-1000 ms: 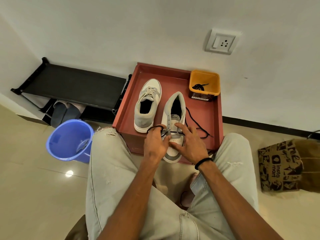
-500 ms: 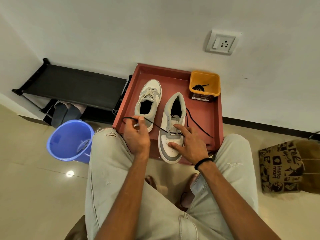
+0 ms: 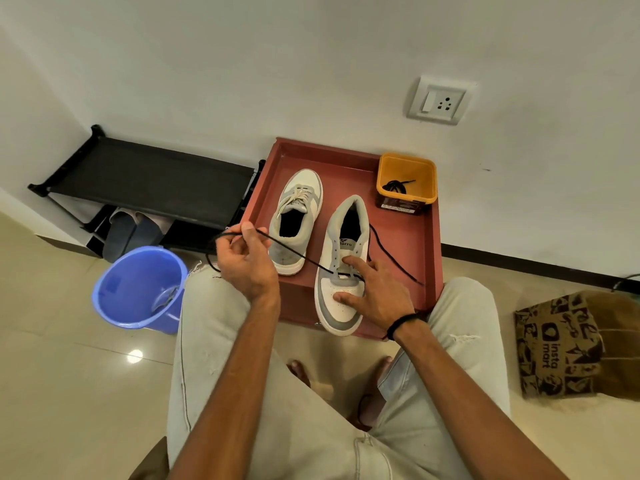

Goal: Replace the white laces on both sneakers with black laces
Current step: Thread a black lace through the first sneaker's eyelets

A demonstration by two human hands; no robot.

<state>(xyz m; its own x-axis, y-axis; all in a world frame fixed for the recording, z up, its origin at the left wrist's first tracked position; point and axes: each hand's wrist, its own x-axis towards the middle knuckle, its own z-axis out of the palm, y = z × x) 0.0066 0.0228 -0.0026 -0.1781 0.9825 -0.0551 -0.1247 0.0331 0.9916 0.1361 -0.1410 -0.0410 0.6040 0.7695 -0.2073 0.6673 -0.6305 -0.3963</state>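
Observation:
Two grey-and-white sneakers stand on a red tray (image 3: 405,237). The left sneaker (image 3: 294,220) still carries its white lace. The right sneaker (image 3: 341,268) has a black lace (image 3: 298,254) threaded through its lowest eyelets. My left hand (image 3: 246,261) pinches one end of that lace and holds it taut to the left of the shoe. My right hand (image 3: 374,292) presses on the shoe, index finger on the eyelets and thumb on the toe. The lace's other end trails right across the tray. A second black lace (image 3: 396,186) lies in an orange tub (image 3: 406,183).
A blue bucket (image 3: 138,289) stands on the floor left of my knee. A black shoe rack (image 3: 145,188) with slippers under it lines the wall. A printed paper bag (image 3: 575,344) sits at the right. My knees flank the tray's near edge.
My left hand has pulled the black lace out to the left, away from the shoe, drawing it taut. My right hand has stayed on the right sneaker.

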